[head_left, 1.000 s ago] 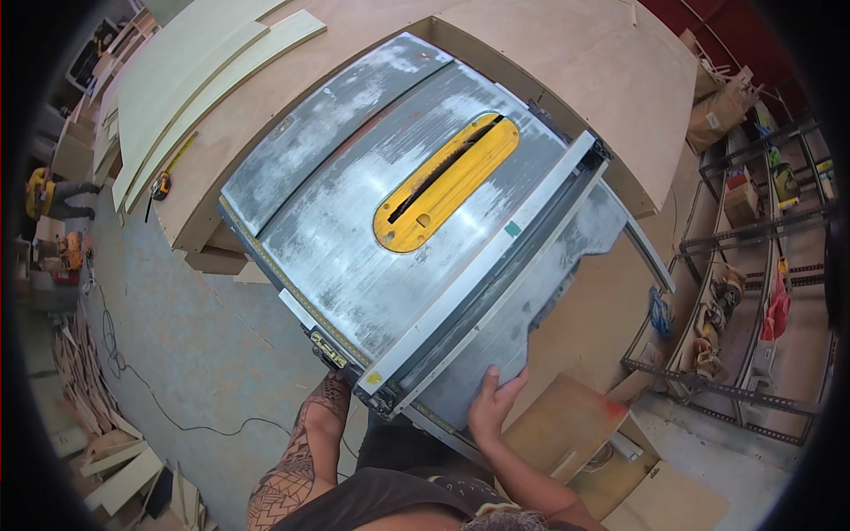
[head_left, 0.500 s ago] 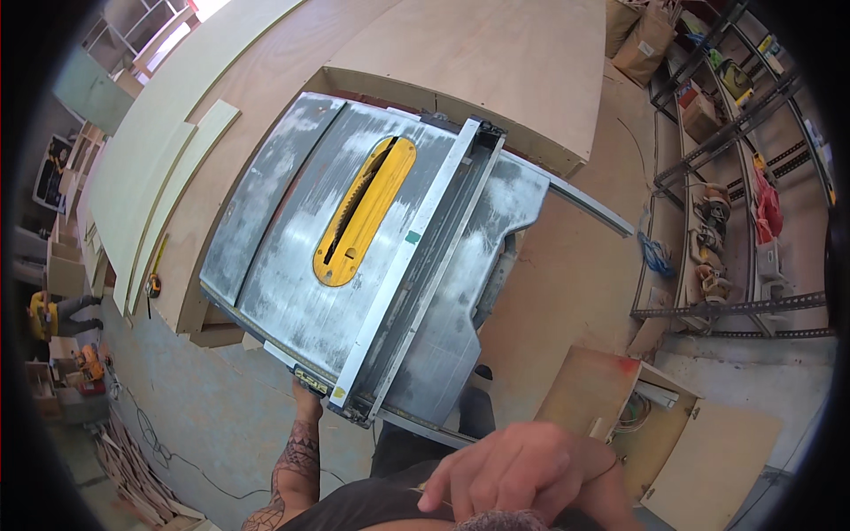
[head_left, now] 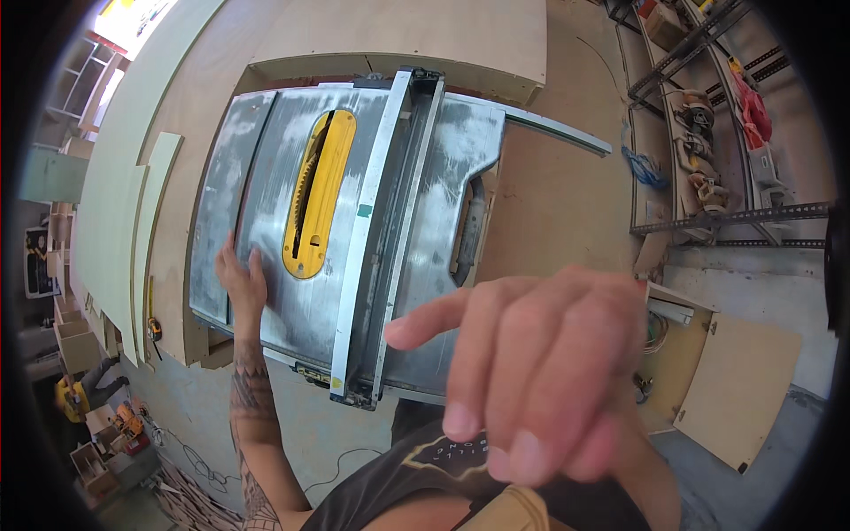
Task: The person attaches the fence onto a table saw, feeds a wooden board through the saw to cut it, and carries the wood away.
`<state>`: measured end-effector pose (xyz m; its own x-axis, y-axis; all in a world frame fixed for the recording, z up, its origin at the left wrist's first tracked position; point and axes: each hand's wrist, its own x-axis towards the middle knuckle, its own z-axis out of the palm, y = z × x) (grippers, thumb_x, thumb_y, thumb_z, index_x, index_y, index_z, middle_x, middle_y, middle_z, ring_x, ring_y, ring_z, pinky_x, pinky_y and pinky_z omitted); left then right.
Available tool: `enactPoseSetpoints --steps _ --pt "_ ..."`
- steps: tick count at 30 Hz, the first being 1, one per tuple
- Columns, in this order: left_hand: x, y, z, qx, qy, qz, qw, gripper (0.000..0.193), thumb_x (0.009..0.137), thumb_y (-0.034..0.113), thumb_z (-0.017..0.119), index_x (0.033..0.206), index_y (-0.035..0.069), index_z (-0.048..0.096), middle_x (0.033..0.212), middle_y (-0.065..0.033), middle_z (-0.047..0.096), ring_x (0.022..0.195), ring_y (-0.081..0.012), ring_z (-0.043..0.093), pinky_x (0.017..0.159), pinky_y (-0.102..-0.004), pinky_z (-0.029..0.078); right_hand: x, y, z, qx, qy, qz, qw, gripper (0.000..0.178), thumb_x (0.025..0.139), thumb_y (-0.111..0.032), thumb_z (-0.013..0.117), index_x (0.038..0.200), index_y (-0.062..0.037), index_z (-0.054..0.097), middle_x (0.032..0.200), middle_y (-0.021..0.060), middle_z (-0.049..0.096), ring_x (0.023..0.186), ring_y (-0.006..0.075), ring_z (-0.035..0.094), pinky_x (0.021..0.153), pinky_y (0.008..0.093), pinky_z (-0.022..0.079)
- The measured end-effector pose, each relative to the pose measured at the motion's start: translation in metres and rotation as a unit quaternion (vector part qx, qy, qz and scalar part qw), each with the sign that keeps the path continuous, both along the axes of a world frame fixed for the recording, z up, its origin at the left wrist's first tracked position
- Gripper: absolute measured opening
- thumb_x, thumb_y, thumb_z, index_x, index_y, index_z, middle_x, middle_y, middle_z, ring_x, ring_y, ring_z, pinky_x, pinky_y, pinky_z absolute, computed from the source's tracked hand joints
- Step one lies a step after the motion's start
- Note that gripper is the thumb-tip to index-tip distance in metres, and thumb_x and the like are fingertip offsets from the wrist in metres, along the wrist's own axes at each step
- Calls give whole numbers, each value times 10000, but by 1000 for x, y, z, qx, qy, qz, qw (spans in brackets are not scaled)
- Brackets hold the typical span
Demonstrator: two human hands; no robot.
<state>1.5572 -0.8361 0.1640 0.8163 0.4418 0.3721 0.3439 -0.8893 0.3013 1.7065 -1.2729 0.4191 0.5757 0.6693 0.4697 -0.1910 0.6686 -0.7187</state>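
both hands seem empty: spread left hand (head_left: pixel 242 288) has moved over the saw table (head_left: pixel 279 159), leaving the fence (head_left: pixel 372 177) unheld toward half-curled right hand (head_left: pixel 549 372).

Pale boards (head_left: pixel 158 212) and a tape measure (head_left: pixel 154 329) lie at left, above a co-worker in a yellow top (head_left: pixel 73 400) and scattered wood scraps (head_left: pixel 186 504), while at right a metal rack (head_left: pixel 739 219) holds a red cloth (head_left: pixel 755 119) near a blue bundle (head_left: pixel 644 168), with an open-doored cabinet (head_left: pixel 682 358) below.
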Motion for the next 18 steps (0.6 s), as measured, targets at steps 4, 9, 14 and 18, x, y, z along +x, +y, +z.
enactPoseSetpoints --steps 4,9,14,18 --pt "40 48 -42 53 46 198 978 666 1069 394 582 1598 40 386 1489 -273 486 1389 -455 446 1184 -575 324 31 6 -62 -16 -38 -231 972 453 1081 -450 610 1202 -18 673 1078 121 746 1068 257 698 1164 523 454" --pt "72 14 -46 -1 77 244 967 706 1092 483 507 1631 64 324 1534 -267 430 1451 -440 385 1242 -565 239 71 -55 -345 -292 203 -407 841 448 1146 -386 489 1377 -14 585 1298 140 672 1229 237 627 1115 404 466" --pt "62 20 -33 10 86 261 961 713 1079 470 543 1624 60 334 1508 -259 440 1439 -437 390 1234 -565 236 38 52 -428 -181 485 -179 837 609 1139 -522 399 1479 -32 524 1407 138 632 1331 314 578 1174 474 421" --pt "58 22 -32 -2 71 253 965 728 1060 464 578 1613 50 350 1491 -258 447 1424 -439 400 1225 -568 241 16 89 -411 -172 510 -120 835 615 1137 -526 396 1482 -33 521 1416 139 626 1336 317 574 1177 476 418"
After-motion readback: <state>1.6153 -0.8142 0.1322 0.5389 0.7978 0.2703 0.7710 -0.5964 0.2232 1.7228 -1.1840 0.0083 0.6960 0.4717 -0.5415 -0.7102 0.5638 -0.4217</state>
